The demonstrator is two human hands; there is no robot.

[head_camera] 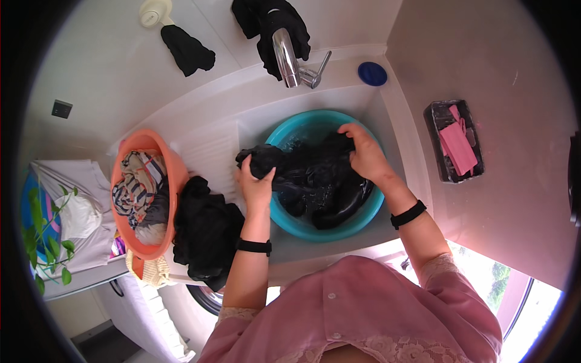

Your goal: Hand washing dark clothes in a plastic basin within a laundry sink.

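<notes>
A teal plastic basin (313,236) stands in the sink, holding water and a soaked black garment (317,172). At the basin's left rim my left hand (255,186) grips a bunched part of the black cloth. My right hand (368,154) pinches the cloth near the far right of the basin, fingers curled over its edge. Between both hands the fabric sags into the water. Just left of my left forearm lies another heap of black clothing (206,227) on the ribbed washboard surface (211,154).
An orange tub (177,168) of patterned and grey clothes stands left. A chrome faucet (286,56) overhangs the basin's far side, black cloth behind it. A blue lid (372,73) lies on the back ledge. On the right wall, a dark tray (479,168) holds a pink cloth (457,147).
</notes>
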